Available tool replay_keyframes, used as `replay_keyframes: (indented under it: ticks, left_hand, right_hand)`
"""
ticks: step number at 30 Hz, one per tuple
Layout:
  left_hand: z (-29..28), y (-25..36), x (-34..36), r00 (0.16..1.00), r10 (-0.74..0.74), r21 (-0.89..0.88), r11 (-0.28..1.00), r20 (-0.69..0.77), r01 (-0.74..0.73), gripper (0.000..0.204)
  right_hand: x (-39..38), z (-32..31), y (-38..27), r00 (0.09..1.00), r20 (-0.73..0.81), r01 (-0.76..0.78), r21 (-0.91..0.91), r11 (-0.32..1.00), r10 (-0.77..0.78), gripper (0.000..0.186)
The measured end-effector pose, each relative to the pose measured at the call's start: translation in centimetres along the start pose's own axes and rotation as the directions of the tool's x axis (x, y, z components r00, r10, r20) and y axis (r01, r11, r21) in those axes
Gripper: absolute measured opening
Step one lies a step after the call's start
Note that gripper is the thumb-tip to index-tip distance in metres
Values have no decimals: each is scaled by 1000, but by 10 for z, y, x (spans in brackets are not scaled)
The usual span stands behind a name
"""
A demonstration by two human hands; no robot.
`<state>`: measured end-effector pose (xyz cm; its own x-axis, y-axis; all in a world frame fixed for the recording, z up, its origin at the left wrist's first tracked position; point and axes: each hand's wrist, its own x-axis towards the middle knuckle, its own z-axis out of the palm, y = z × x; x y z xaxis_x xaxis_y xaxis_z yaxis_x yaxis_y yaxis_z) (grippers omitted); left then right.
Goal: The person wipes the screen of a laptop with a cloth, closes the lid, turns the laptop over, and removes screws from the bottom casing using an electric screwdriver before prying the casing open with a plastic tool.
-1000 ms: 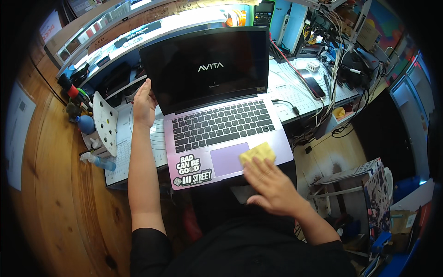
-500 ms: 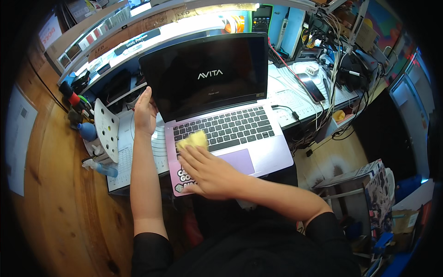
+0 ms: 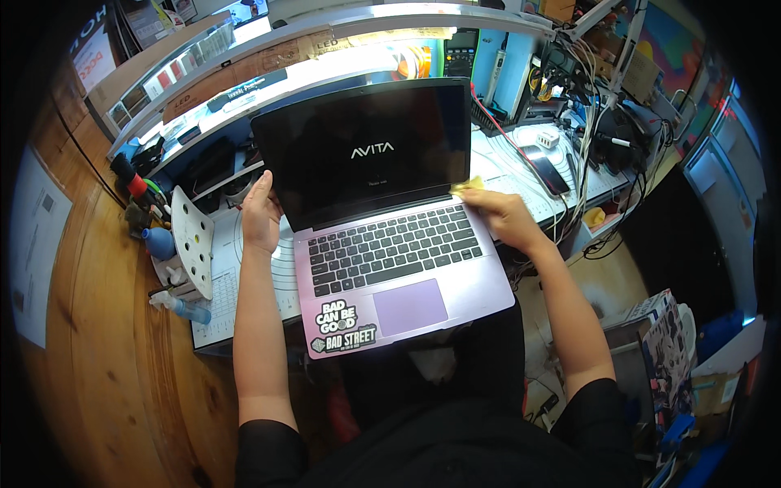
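An open pinkish-purple laptop (image 3: 480, 276) with black keys lies tilted over my lap and the bench's front edge, its dark screen lit with white lettering. Stickers (image 3: 342, 325) cover its lower left palm rest. My left hand (image 3: 261, 218) grips the screen's left edge, thumb up, with the other fingers partly hidden behind the lid. At the right hinge corner, my right hand (image 3: 500, 213) pinches a folded yellow cloth (image 3: 467, 187) against the laptop, and the fingertips are partly covered by it.
A white holed holder (image 3: 195, 244), a blue bulb blower (image 3: 158, 242) and a spray bottle (image 3: 191, 310) stand left. A phone (image 3: 550, 174), a white charger block (image 3: 547, 141) and tangled cables lie right. A multimeter (image 3: 460, 53) stands behind the screen. Boxes (image 3: 671, 358) sit at lower right.
My right hand has carried the yellow cloth from the keyboard's left side to the right hinge corner, uncovering the stickers. The laptop sits slightly lower in view; my left hand keeps its hold.
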<state>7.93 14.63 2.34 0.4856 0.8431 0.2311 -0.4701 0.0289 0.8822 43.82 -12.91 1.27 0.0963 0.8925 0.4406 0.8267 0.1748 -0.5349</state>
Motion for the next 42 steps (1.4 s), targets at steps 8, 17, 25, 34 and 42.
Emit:
replay_keyframes:
  ticks: [8, 17, 25, 34, 42]
  left_hand:
    - [7, 7, -8, 996, 90, -54, 995, 15, -89, 36]
    - [2, 6, -6, 996, 85, -47, 995, 26, -83, 34]
    - [2, 4, -7, 995, 97, -47, 994, 24, -96, 33]
    - [0, 2, -4, 995, 93, -85, 992, 26, -90, 35]
    - [14, 11, -8, 990, 129, -178, 977, 57, -117, 45]
  right_hand:
    - [15, 28, -37, 832, -520, -110, 187, 976, 194, 22]
    - [62, 39, 5, 831, -434, -129, 460, 879, 349, 14]
    - [167, -35, -22, 825, -517, 66, 491, 869, 229, 15]
    - [53, 35, 14, 889, -240, -206, 550, 809, 389, 13]
    - [93, 40, -26, 758, -564, 57, -444, 894, -328, 30]
